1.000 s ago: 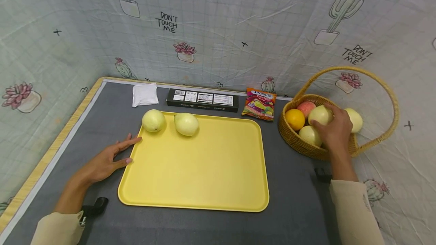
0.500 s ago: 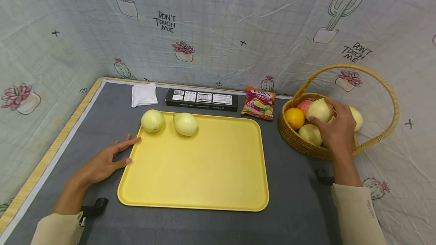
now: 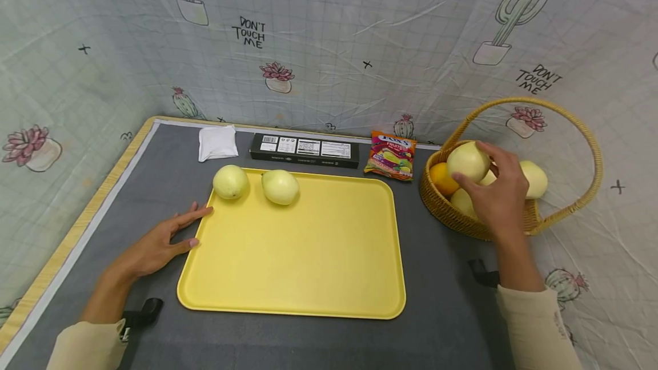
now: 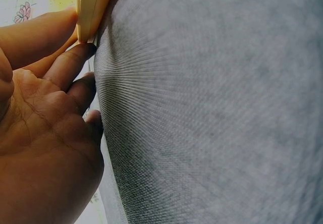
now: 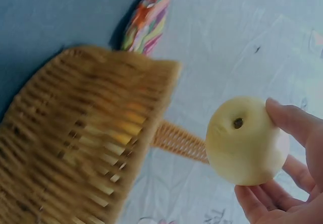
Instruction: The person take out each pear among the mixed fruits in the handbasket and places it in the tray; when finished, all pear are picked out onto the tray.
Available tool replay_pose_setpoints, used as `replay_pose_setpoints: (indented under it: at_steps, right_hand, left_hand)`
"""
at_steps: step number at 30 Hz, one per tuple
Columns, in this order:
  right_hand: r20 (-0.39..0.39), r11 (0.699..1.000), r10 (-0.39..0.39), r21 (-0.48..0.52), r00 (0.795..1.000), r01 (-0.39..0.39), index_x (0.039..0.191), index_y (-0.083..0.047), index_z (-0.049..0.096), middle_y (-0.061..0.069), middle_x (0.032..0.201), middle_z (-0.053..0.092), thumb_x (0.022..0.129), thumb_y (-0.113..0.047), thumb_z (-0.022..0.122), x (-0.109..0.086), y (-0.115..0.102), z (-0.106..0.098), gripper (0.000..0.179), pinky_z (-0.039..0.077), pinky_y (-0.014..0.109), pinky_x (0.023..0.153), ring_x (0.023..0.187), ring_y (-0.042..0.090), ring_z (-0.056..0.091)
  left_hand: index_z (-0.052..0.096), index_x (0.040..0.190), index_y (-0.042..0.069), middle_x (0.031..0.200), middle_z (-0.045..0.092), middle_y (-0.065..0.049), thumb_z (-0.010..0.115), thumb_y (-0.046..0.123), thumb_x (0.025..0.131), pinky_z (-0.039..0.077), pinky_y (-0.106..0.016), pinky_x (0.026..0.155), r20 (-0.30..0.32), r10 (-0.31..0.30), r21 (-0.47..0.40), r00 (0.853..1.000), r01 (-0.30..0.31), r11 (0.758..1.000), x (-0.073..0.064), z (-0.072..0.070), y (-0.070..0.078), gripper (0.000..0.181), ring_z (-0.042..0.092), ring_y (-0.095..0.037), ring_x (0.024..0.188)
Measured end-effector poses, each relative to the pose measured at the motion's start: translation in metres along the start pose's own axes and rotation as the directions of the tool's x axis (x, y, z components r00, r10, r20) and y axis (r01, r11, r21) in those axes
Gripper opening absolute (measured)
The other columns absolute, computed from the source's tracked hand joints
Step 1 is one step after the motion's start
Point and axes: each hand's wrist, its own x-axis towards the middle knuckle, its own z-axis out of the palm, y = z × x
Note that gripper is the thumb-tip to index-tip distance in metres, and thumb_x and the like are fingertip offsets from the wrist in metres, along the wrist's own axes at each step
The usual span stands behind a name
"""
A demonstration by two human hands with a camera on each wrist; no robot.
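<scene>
My right hand (image 3: 496,193) grips a round pale yellow pear (image 5: 246,142) between thumb and fingers, raised above the wicker basket (image 3: 452,218). A dark dimple shows in the pear's end in the right wrist view. Inside the basket lie an orange (image 3: 442,179) and more pale yellow fruit (image 3: 462,203), partly hidden by hand and pear. My left hand (image 3: 154,247) rests beside the yellow tray (image 3: 298,256), thumb and index finger touching its left rim, fingers loosely extended. Two pale yellow pears, one at the tray's corner (image 3: 231,182) and one beside it (image 3: 280,187), sit at the back left.
The basket's tall handle (image 3: 591,147) arches to the right. Along the table's back edge lie a white packet (image 3: 218,143), a black box (image 3: 304,150) and a candy bag (image 3: 390,156). Printed cloth walls stand close behind. Another pale yellow fruit (image 3: 534,180) is at the basket's right side.
My right hand has lifted the pear upward from the other fruit and shifted it slightly left; it now covers the red fruit seen earlier. My left hand has stayed at the tray's rim.
</scene>
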Motion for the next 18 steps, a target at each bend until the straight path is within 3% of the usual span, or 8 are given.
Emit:
replay_pose_setpoints:
  at_steps: [10, 18]
  right_hand:
    - [0.016, 0.991, -0.093, 0.093, 0.996, 0.092, 0.141, -0.019, 0.071, 0.007, 0.143, 0.065, 0.077, -0.008, 0.097, -0.007, -0.028, 0.012, 0.07, 0.049, 0.008, 0.106, 0.132, 0.01, 0.056]
    - [0.051, 0.984, -0.152, 0.106, 0.987, 0.146, 0.143, -0.018, 0.069, 0.011, 0.143, 0.064, 0.078, -0.007, 0.095, -0.013, -0.045, 0.019, 0.071, 0.046, 0.005, 0.104, 0.133, 0.029, 0.061]
  left_hand:
    - [0.045, 0.162, 0.008, 0.169, 0.026, -0.035, 0.069, 0.007, 0.102, 0.01, 0.005, 0.109, 0.001, -0.023, -0.005, 1.0, 0.023, 1.0, -0.001, 0.0, 0.001, 0.065, 0.012, 0.022, 0.148]
    - [0.044, 0.163, 0.01, 0.171, 0.025, -0.033, 0.069, 0.009, 0.102, 0.005, -0.002, 0.119, 0.0, -0.044, -0.017, 0.999, 0.044, 0.999, -0.001, -0.001, 0.001, 0.065, 0.011, 0.021, 0.149]
